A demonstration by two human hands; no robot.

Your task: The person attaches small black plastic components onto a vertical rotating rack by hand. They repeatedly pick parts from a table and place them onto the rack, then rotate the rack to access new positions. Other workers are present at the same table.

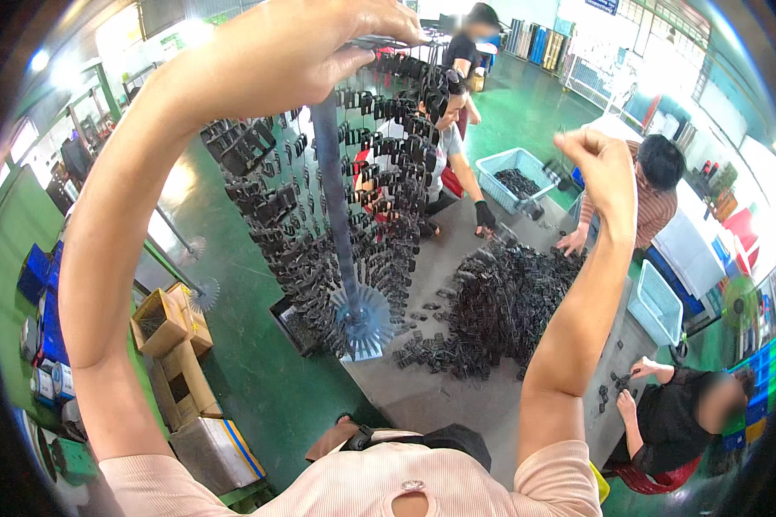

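Head cam view: my left hand (297,47) is up high, fingers curled shut around the top of a tall rack (336,198). It's basically a grey metal pole with a round spoked disc at the bottom, and rows of thin hooks all the way around, loaded with small black clips (267,207). They look like matte moulded plastic, boxy little things, hanging in dense tiers. The rack's foot sits at the edge of a grey table (422,392).

My right hand (599,168) is raised too, fingers pinched together, but I can't tell if there's anything in it. It's well apart from the rack.

On the table there's a big loose pile (504,302) of the same black pieces. Other people sit around the table sorting them, and a light blue mesh basket (513,177) holds more. Cardboard boxes (177,345) stand on the green floor (259,379) to my left.
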